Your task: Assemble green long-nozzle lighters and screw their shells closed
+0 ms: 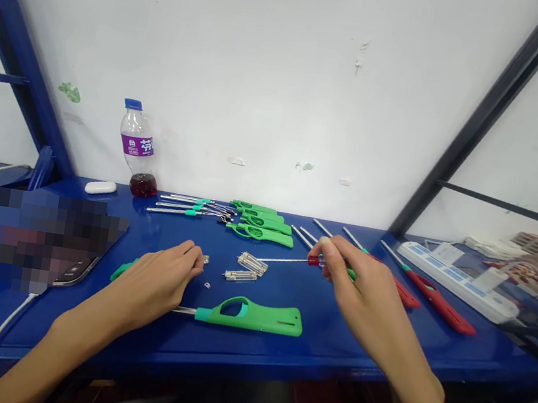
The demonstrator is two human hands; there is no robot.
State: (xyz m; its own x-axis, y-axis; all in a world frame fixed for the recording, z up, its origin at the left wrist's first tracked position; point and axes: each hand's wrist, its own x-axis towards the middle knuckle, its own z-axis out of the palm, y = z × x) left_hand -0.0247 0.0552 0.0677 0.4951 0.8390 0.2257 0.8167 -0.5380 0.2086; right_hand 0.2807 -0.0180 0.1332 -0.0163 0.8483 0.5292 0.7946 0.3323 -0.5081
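Note:
My left hand (159, 279) lies on the blue bench, fingers curled over a small clear part by its fingertips; what it grips is hidden. A green lighter handle (252, 315) with a metal tube lies just in front of it. My right hand (346, 274) pinches a small red-handled screwdriver (290, 259), its thin shaft pointing left toward a few clear plastic parts (247, 269) on the bench (308, 342). A tiny loose piece (206, 284) sits between the hands.
Several green lighter handles (260, 222) and metal tubes (182, 205) lie at the back. Red-handled lighters (436, 300) lie to the right beside a white power strip (459, 284). A bottle (138, 148) stands by the wall. A phone (76, 272) with a white cable sits left.

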